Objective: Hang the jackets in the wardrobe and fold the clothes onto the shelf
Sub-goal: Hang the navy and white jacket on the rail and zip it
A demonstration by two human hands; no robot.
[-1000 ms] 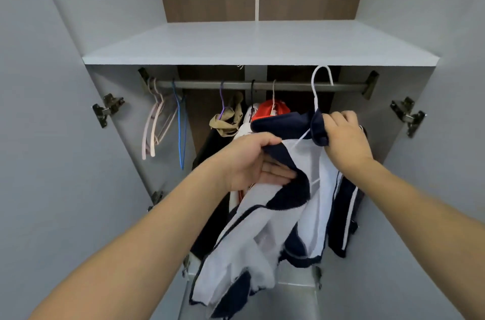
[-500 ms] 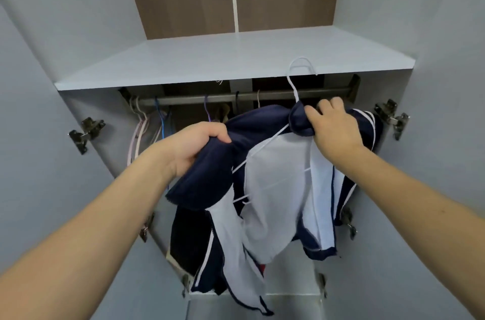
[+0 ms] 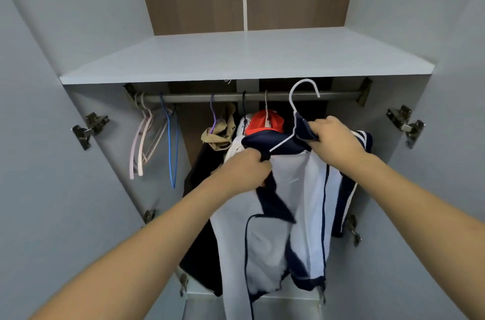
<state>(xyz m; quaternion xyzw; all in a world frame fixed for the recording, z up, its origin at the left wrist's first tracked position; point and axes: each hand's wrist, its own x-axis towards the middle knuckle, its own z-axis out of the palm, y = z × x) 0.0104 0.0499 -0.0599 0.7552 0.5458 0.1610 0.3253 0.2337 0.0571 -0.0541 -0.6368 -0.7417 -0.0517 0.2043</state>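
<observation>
A white and navy jacket (image 3: 307, 196) hangs inside out on a white hanger (image 3: 295, 102), held up in front of the wardrobe rail (image 3: 338, 96). My left hand (image 3: 242, 170) grips the jacket's navy shoulder at the hanger's left end. My right hand (image 3: 334, 138) grips the navy collar by the hanger's neck. The hanger's hook is level with the rail; whether it sits on the rail I cannot tell. On the rail hang a khaki garment (image 3: 220, 131), a red garment (image 3: 265, 121) and a dark one (image 3: 202, 170).
The white shelf (image 3: 236, 57) above the rail is bare. Pink hangers (image 3: 141, 136) and a blue hanger (image 3: 172, 141) hang unused at the rail's left end. Both wardrobe doors stand open, with metal hinges (image 3: 89, 128) on their inner faces.
The jacket and hanger have risen to rail height. My left hand has moved right from a bunched navy part to the jacket's shoulder, and the jacket now hangs straighter.
</observation>
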